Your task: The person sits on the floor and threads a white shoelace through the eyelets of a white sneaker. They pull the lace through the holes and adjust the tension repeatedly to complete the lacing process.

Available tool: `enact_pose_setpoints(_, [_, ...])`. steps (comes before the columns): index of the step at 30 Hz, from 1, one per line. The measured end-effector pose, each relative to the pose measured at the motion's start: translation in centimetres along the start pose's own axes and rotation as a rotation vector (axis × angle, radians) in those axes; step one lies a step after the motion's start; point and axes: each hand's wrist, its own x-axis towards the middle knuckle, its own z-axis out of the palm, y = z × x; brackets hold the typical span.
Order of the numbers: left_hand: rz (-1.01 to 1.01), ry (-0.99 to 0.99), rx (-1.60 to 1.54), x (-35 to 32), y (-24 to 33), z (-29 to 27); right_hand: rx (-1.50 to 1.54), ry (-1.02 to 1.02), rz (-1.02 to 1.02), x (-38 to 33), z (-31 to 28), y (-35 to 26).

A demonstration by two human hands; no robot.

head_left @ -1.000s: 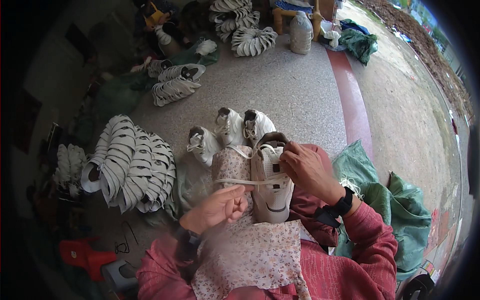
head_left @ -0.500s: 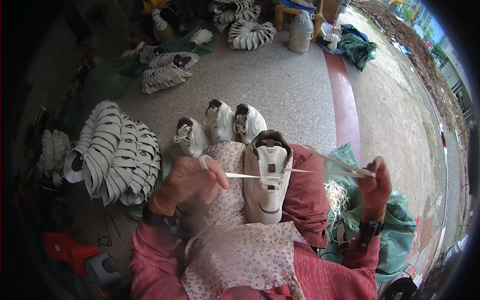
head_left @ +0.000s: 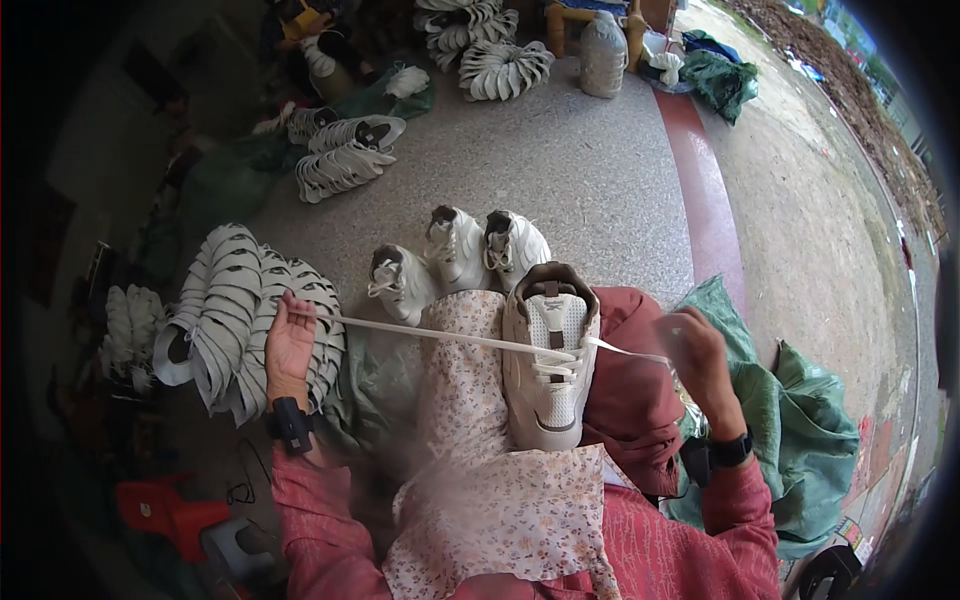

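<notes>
A white and beige shoe upper [head_left: 556, 400] with a brown collar lies on my lap, collar end away from me. A flat white shoelace [head_left: 440, 335] is threaded through its lower eyelets, and both ends run out sideways. Stretched out to the left, my left hand [head_left: 289, 350] pinches one end, pulling that side nearly straight. My right hand [head_left: 700, 362], slightly blurred, is closed on the other, shorter stretch beside my right knee. A floral apron [head_left: 500, 525] covers my lap under the shoe.
Three laced shoes [head_left: 458, 250] stand just beyond my knees. Stacked white uppers [head_left: 225, 310] lie at left, with more stacks [head_left: 345, 160] farther off. Green sacks [head_left: 800, 430] sit at right, a red stool [head_left: 170, 515] at lower left. A plastic jug [head_left: 603, 58] stands far back.
My left hand has swung far out to the left, drawing a long stretch of lace with it. My right hand has come in closer to the shoe, and its lace side is shorter.
</notes>
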Motion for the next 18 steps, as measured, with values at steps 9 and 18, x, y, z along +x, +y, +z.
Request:
enact_pose_setpoints(9, [0.044,-0.023,-0.101,-0.3,5.0,-5.5,-0.085,-0.297,-0.256,3.5,6.5,-6.4])
enact_pose_setpoints(18, [0.077,-0.150,0.944,-6.6,-4.6,9.6,-0.157,-0.390,-0.500,6.3,6.9,-7.0])
